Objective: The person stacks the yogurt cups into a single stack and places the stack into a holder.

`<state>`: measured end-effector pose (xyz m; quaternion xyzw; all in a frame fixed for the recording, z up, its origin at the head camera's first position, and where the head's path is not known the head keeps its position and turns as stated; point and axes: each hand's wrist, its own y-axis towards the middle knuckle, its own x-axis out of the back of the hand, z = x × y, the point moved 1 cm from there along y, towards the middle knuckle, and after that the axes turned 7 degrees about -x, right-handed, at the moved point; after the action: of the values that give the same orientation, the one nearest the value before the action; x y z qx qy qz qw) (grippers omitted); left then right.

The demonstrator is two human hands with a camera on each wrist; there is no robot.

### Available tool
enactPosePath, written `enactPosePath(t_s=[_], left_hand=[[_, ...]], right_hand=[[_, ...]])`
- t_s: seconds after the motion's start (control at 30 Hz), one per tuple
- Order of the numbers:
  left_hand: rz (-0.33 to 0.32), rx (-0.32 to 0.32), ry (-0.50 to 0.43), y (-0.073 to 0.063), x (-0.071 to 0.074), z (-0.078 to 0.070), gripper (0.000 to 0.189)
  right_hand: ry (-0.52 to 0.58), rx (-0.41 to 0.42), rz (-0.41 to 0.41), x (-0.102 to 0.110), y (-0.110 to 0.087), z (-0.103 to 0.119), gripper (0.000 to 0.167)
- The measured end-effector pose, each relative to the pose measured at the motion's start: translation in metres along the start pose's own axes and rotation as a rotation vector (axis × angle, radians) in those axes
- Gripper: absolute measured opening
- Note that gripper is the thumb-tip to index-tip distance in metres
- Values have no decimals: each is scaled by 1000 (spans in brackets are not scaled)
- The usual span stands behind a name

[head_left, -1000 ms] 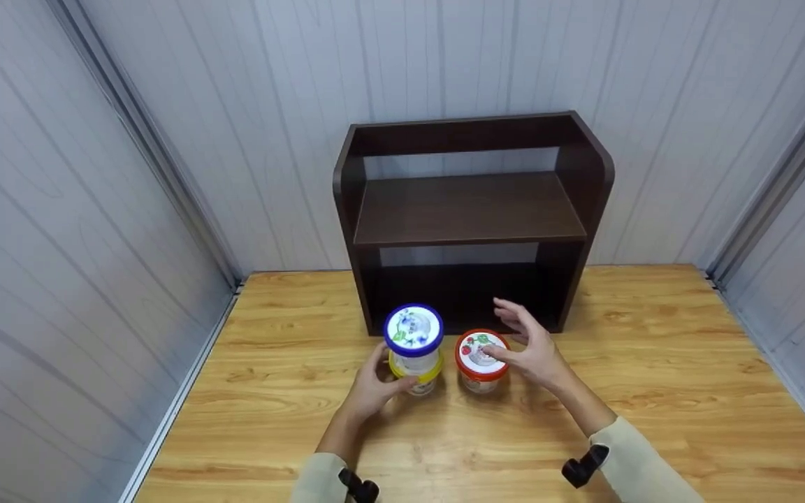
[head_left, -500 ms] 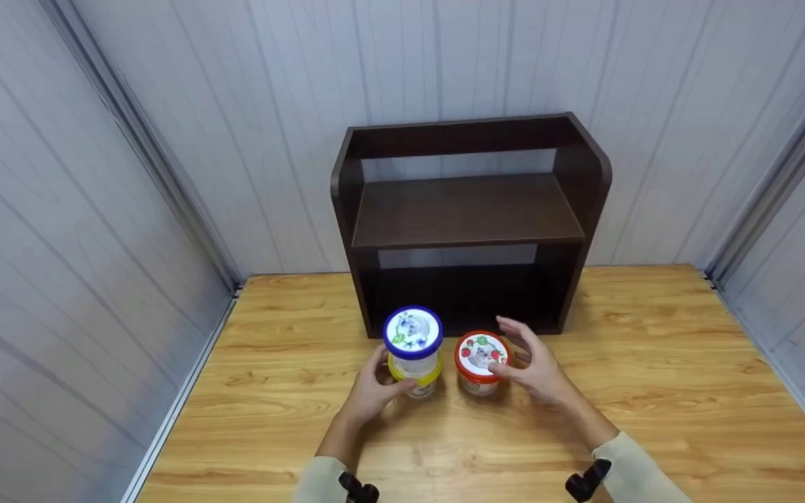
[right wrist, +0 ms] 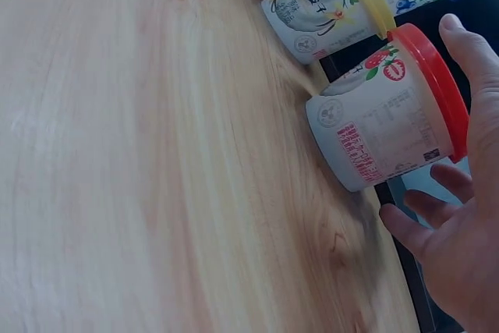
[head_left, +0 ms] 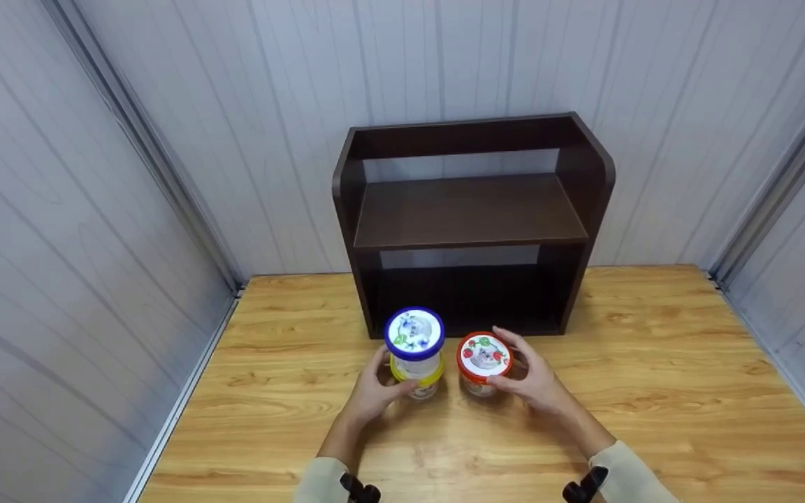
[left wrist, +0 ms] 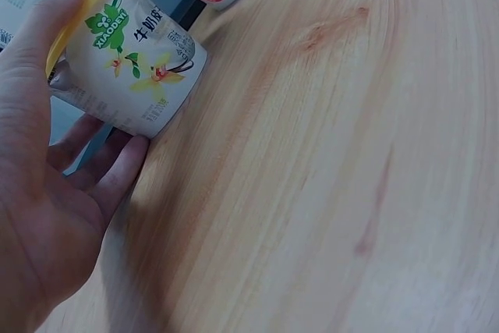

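Note:
A white tub with a yellow lid (left wrist: 132, 60) stands on the table. On top of it sits a blue-lidded tub (head_left: 415, 334) with blueberry print, making a stack of two. My left hand (head_left: 369, 395) holds the yellow-lidded tub from the left, thumb against the lid's front and fingers curled behind. Just right of the stack stands a strawberry-print tub with a red lid (right wrist: 386, 111). Around its right side curves my right hand (head_left: 539, 377), thumb near the lid's front edge and fingers behind. In the right wrist view, gaps show between its lower fingers and the tub.
A dark brown two-level shelf (head_left: 472, 209) stands directly behind the tubs, its lower front edge close to them. The wooden table (head_left: 291, 335) reaches pale panelled walls (head_left: 291, 84) at the back and sides.
My right hand has come down and closer round the red-lidded tub; its thumb slid from above the lid to the front edge. The left hand and the stack stay in place.

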<state>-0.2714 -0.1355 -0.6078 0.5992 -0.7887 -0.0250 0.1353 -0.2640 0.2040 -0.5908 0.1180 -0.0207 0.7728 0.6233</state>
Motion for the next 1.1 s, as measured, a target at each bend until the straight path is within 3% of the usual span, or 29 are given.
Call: enactPosePath(t_s=[0.33, 1.1], left_hand=[[-3, -3, -19, 2, 0, 0, 89], [-3, 4, 1, 0, 0, 0, 90]], right_hand=[[-38, -92, 22, -4, 0, -1, 84], [-33, -102, 38, -7, 2, -5, 78]])
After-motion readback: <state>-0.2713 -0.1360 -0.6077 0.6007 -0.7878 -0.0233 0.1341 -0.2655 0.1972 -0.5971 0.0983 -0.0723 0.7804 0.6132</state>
